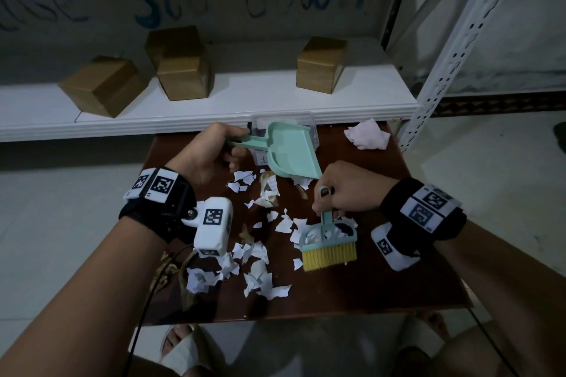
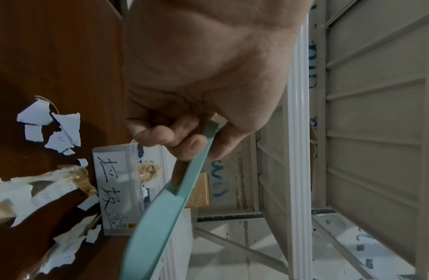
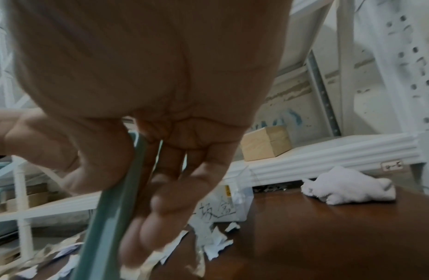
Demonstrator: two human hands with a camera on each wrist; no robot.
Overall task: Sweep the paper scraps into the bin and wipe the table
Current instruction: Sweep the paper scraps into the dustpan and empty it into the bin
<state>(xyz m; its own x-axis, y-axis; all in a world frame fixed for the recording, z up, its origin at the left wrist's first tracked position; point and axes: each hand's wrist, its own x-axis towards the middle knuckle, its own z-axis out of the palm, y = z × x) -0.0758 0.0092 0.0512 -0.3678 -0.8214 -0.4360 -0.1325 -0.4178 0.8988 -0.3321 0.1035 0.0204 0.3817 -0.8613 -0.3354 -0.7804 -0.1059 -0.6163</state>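
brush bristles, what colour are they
Yellow, set in a mint-green head; the brush shows best in the head view, held by the right hand.

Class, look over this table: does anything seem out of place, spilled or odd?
Yes. Torn paper scraps lie scattered across the brown table, unswept. The left hand holds the dustpan tilted up, seemingly off the table, beside the clear bin. The right hand grips the brush. A crumpled cloth sits unused.
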